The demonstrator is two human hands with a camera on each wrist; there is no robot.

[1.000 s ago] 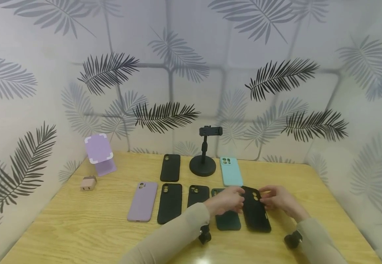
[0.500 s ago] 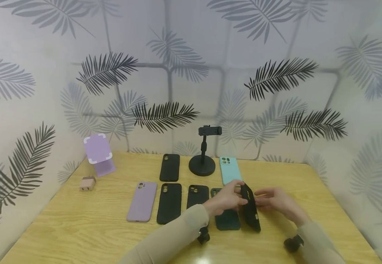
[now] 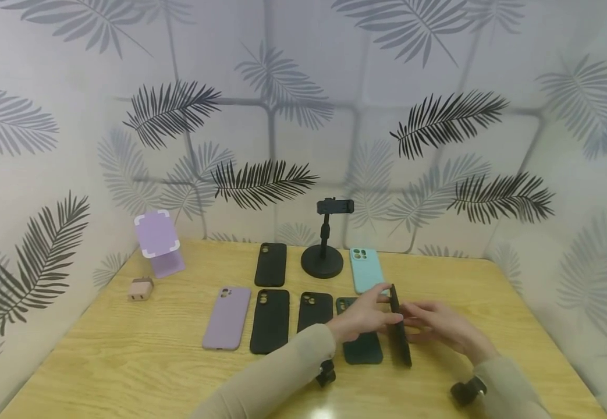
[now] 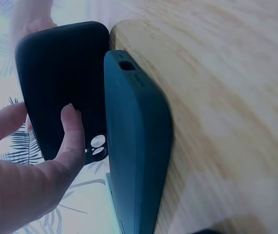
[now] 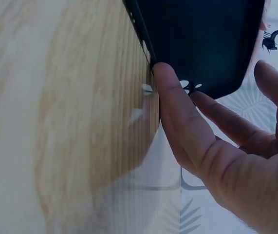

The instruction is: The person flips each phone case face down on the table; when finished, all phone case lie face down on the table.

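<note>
A black phone case [image 3: 400, 337] stands nearly on its long edge on the table, its back turned left. My left hand [image 3: 361, 320] holds it by the upper edge, the thumb on the case's back in the left wrist view and the other fingers mostly behind it. On the other side, my right hand [image 3: 442, 327] touches the case near its camera holes. The right wrist view shows these fingers [image 5: 170, 87] fairly straight, the thumb raised away from the case's hollow inside. A dark green phone case [image 4: 134, 131] lies flat just left of the black one.
More phone cases lie leftward: black cases [image 3: 270, 320] in a row and a lilac one [image 3: 227, 319]. Behind stand a black phone stand [image 3: 322, 261], a turquoise case [image 3: 368, 272] and a purple stand [image 3: 158, 234]. A pink charger plug [image 3: 140, 289] sits at far left.
The black phone case has tipped up from lying almost flat to standing on its long edge, its right side swinging up and left. Both hands have shifted slightly with it.
</note>
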